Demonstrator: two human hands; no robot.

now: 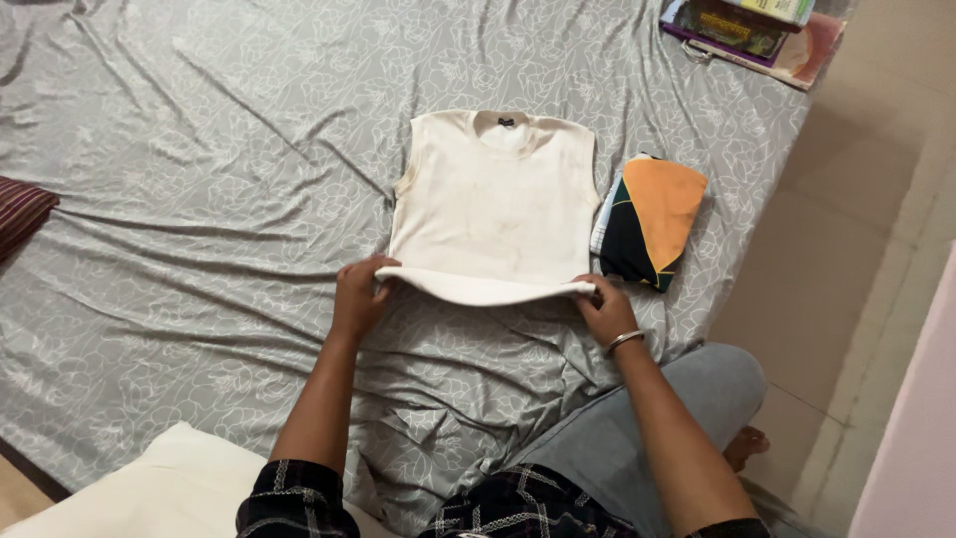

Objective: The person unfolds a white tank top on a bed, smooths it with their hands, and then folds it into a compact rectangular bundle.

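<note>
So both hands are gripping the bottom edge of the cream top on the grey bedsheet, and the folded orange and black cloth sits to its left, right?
Not quite. The head view shows the folded orange and black cloth lying to the right of the cream top, not the left. Both the left hand and right hand do grip its bottom edge on the grey bedsheet.

One cream shirt, one folded garment, two hands, book stack.

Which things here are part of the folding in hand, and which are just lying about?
In hand:
cream top, folded edge held by left hand and right hand

Lying about:
folded orange-and-black garment
books
white pillow
striped cloth
grey bedsheet
</note>
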